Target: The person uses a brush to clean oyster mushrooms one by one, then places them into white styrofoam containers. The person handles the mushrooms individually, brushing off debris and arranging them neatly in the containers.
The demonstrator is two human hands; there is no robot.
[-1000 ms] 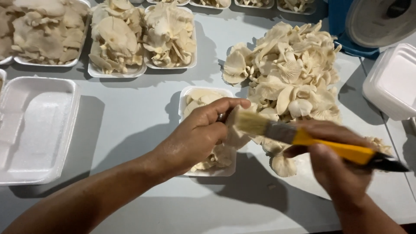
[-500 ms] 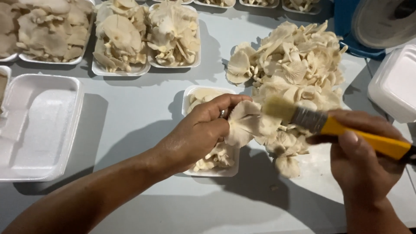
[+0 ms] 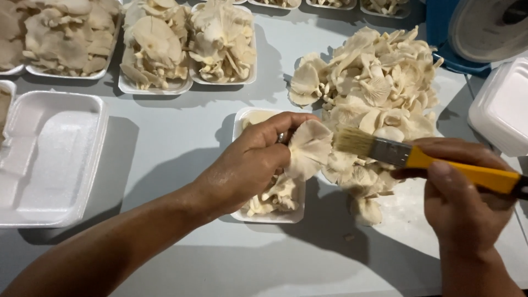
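fingers of the left hand [image 3: 250, 165] are curled shut around the stem of a mushroom [image 3: 309, 147], pinching it so the pale, fan-shaped cap faces right, held just above a small tray [image 3: 269, 215]. the right hand [image 3: 467, 203] is clenched around a brush [image 3: 418, 158], thumb on top of the smooth yellow handle; a dull metal ferrule joins the handle to tan, flat bristles whose tips reach close to the cap's edge, though whether they touch it cannot be told.

the mushroom is cream-coloured, soft and ruffled at the rim, with fine gills. the small tray under the left hand is white foam, rectangular with rounded corners, and holds a few more mushrooms with stubby stems, partly hidden by the hand.

just to the right lies a loose pile [image 3: 374, 93] of the same mushrooms, overlapping caps and stems, directly on the grey table [image 3: 181, 148]. along the far edge stand filled trays [image 3: 223, 41], each heaped with mushrooms. an empty foam box [image 3: 47, 159] with a pebbled inner surface lies well to the left, and another foam lid [image 3: 503, 107] sits at the right edge beside a blue and white scale [image 3: 484, 27].
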